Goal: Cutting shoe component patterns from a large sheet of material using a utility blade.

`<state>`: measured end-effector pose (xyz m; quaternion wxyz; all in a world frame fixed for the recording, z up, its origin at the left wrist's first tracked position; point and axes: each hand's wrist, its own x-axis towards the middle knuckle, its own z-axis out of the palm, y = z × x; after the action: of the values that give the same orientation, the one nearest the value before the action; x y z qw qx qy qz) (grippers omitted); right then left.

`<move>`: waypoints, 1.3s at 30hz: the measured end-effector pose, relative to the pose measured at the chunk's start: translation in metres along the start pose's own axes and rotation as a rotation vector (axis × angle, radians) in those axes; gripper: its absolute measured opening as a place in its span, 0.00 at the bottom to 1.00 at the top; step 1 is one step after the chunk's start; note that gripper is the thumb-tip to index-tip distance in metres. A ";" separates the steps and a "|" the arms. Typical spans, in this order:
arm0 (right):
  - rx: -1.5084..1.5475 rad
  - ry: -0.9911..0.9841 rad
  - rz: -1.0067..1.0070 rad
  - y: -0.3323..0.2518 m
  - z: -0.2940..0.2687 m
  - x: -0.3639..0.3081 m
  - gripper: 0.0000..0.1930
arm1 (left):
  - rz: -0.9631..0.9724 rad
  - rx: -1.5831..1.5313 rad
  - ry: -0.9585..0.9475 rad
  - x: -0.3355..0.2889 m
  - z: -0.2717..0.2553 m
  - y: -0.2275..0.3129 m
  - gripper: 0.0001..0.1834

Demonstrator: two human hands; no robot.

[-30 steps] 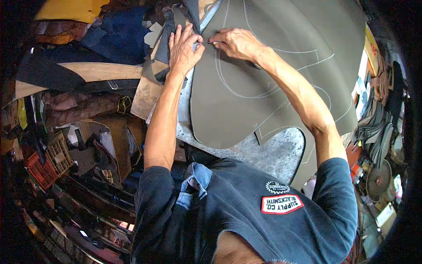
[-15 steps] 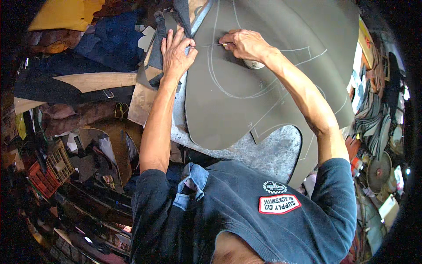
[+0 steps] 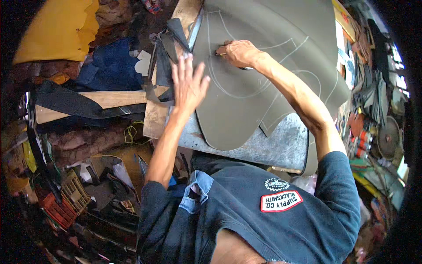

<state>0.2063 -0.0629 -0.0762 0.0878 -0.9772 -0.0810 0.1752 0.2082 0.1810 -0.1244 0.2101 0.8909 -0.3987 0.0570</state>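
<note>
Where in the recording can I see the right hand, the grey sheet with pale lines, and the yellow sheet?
Right hand (image 3: 241,53): head view, on the back of the hand.
Grey sheet (image 3: 228,118): head view, on bare surface near its rounded lower end.
Yellow sheet (image 3: 59,33): head view, mid-surface.

The right hand (image 3: 241,53) covers most of a small tool (image 3: 220,51), leaving its kind unclear, and most of a round object (image 3: 247,68). The left hand (image 3: 190,88) is blurred at the fingers. The top edge crops the grey-brown sheet (image 3: 233,121) and a yellow piece (image 3: 57,31).
</note>
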 end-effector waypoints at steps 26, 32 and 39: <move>0.476 0.611 0.616 -0.125 0.063 -0.016 0.10 | 0.339 -0.194 -0.067 0.073 0.057 -0.047 0.15; 0.493 0.537 0.650 -0.142 0.063 -0.041 0.11 | 0.362 -0.127 -0.034 0.069 0.057 -0.050 0.14; 0.478 0.536 0.597 -0.145 0.074 -0.093 0.11 | 0.377 -0.084 -0.051 0.069 0.058 -0.052 0.15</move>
<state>0.0749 0.0705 -0.0850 0.2740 -0.9210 0.2718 -0.0523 0.2888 0.1401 -0.1749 0.2227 0.7921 -0.5655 0.0560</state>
